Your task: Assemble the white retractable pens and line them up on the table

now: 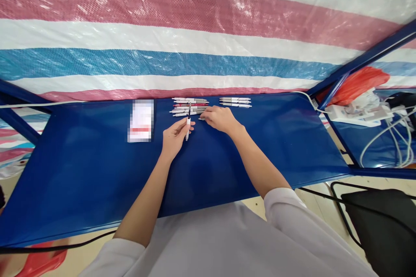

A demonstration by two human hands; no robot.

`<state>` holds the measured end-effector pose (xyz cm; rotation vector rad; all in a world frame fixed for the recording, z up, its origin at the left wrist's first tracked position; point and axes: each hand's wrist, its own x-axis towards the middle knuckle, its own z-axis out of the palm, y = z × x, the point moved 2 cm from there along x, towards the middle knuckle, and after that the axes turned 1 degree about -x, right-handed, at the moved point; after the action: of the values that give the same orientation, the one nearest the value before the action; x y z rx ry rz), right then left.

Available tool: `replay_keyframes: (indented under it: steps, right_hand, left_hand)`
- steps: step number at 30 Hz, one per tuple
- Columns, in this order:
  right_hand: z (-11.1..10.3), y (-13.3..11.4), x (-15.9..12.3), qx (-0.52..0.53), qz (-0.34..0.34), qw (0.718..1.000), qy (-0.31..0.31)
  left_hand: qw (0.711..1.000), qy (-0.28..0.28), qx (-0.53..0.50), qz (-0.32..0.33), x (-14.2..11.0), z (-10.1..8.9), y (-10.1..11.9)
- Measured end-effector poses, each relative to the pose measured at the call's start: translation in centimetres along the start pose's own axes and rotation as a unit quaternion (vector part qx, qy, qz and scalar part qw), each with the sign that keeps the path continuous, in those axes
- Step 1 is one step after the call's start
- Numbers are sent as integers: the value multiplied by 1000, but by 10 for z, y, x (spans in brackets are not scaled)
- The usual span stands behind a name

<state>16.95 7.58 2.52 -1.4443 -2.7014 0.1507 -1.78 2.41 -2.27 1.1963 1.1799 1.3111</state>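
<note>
My left hand (174, 137) pinches a white pen (188, 126) upright over the blue table, its thin dark refill showing bare above the fingers. To its right, my right hand (221, 117) is closed, palm down, with the fingertips together at the table. A small pale piece shows at those fingertips; what it is I cannot make out. Just beyond both hands lies a group of several pens (182, 113), white and grey, side by side. One red pen (182, 105) is among them. Farther right, a few more white and grey pens (234, 105) lie in a row.
A phone-like white rectangle (141, 117), blurred out, lies left on the blue table (97, 173). Striped plastic sheeting (208, 43) hangs behind. At right are a power strip (354, 114), white cables and a red bag (360, 84). A black chair (380, 220) stands lower right.
</note>
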Motion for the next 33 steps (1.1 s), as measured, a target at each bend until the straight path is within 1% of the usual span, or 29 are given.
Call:
replay_keyframes:
  steps: [5,8,10,13,15,16,17,18,19,20,22,23,24,25,26,28,30,33]
  right_hand:
    - [3,-6,-1,-7,-9,1000,14]
    - [3,-9,1,-5,-6,1000,9]
    - [1,-10,0,10,2,1000,17]
    - [-2,-9,-4,83,27,994,60]
    - [-1,-8,-8,178,44,978,103]
    - [1,-7,-10,237,50,962,125]
    - [5,-7,-12,303,56,940,146]
    - [10,-7,-14,372,63,912,161]
    - [15,-7,-16,438,82,877,178]
    - [22,-7,-18,504,110,835,192]
    - [35,-8,-21,623,169,736,203]
    - [40,-10,-22,665,190,692,209]
    - [44,-11,-23,690,207,656,223]
    - [47,-13,-24,707,219,630,235]
    - [49,-14,-25,717,226,612,245]
    - [49,-16,-27,725,234,597,253]
    - [49,-17,-28,727,235,594,252]
    - [50,-16,-29,725,231,598,253]
  left_hand:
    - [1000,-6,-2,3,0,2,0]
    - [1000,-7,0,4,-1,2,1]
    - [1000,-7,-2,6,-1,2,2]
    - [1000,-3,1,9,-3,0,3]
    - [1000,1,2,8,-4,-2,4]
    - [1000,4,-1,6,-4,-2,4]
    - [1000,5,-5,4,-5,-2,5]
    - [1000,7,-10,1,-5,-2,6]
    - [1000,7,-14,-2,-5,-2,6]
    - [1000,7,-16,-4,-5,-1,7]
    - [1000,6,-21,-5,-4,2,9]
    - [1000,5,-24,-4,-4,3,10]
    - [1000,6,-27,-4,-3,5,11]
    - [999,8,-31,-5,-3,7,11]
    - [999,10,-34,-7,-2,8,11]
    - [999,15,-38,-12,-2,11,9]
    - [999,19,-41,-15,-2,12,6]
    - [999,26,-44,-16,-2,11,2]
